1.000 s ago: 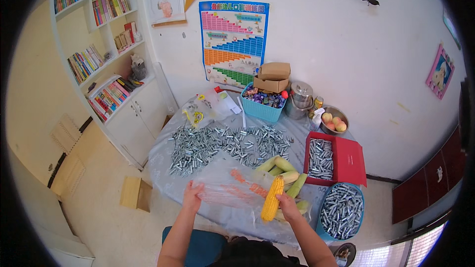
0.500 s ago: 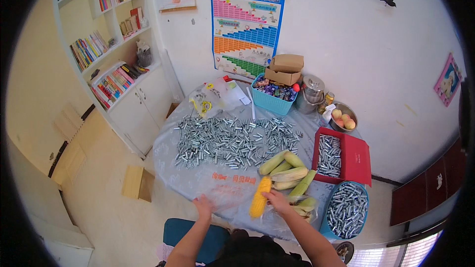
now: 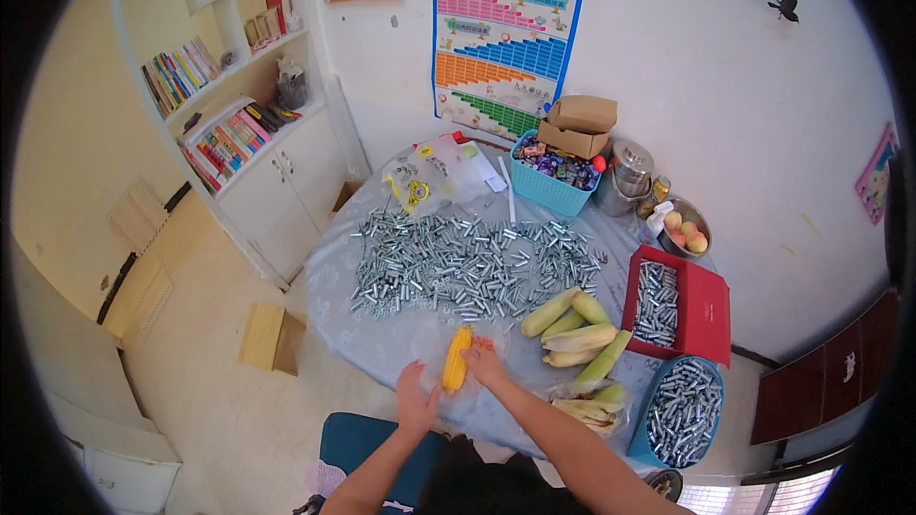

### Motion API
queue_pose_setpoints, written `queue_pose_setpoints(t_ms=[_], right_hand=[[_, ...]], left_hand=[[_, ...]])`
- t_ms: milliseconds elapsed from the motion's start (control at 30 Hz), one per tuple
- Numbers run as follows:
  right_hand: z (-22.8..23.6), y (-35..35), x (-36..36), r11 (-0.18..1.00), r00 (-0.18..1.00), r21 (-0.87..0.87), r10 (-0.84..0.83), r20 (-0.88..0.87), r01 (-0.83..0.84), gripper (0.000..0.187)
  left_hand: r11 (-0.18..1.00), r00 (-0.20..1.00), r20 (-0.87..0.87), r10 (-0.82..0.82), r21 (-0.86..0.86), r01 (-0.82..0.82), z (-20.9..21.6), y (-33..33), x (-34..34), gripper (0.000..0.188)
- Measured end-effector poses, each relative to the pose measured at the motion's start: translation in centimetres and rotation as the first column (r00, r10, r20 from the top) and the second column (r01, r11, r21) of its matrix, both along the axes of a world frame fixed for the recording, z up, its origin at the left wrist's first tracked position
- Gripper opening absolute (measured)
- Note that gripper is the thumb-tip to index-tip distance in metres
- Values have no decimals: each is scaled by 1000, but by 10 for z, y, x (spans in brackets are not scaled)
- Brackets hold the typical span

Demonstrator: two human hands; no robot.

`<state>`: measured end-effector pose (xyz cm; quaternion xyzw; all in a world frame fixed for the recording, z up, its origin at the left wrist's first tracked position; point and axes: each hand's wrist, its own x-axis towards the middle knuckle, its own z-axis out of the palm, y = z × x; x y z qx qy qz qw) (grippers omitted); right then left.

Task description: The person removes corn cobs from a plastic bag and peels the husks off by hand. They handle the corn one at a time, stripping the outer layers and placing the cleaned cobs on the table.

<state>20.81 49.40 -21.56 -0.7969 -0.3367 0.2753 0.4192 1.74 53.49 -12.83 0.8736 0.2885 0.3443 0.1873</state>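
Observation:
A husked yellow ear of corn (image 3: 458, 359) is gripped near its upper part by my right hand (image 3: 485, 365), tilted over the table's near edge. Beneath it lies a thin clear plastic bag (image 3: 434, 348) with red print, mostly covered by the corn and my hands. Just left of the cob's lower end is my left hand (image 3: 416, 402), thumb and fingers apart; whether it touches the bag's film is unclear. Several ears of corn in green husks (image 3: 580, 336) lie to the right, the nearest ones partly in another clear bag.
Many small metal cylinders (image 3: 468, 262) are spread across the table. At right, a red box (image 3: 701, 310) and a blue basket (image 3: 637, 448) hold more. Behind are a light-blue basket (image 3: 549, 193), metal pots (image 3: 630, 172) and a bowl of peaches (image 3: 701, 224). A blue chair (image 3: 348, 448) stands nearby.
My right hand has carried the ear of corn left and farther from me, over the printed bag. My left hand has moved slightly right, nearer the cob. The view has shifted a little.

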Motion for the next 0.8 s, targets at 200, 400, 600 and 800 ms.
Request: queue_pose_setpoints(t_ms=[200,400,600,800], right_hand=[[-26,-2,11,993,997,114,-17,77,8,45],[26,-49,24,987,636,-8,-109,-764,160,41],[77,-61,16,993,584,55,-18,-811,108,40],[84,-78,20,993,595,83,18,-803,83,39]], left_hand=[[858,978,-174,-111,-514,6,-33,26,26,59],[998,974,-219,-53,-56,42,-20,30,45,48],[971,908,-419,17,-210,-115,-46,20,60,51],[930,874,-486,-14,-327,-166,-39,33,64,45]])
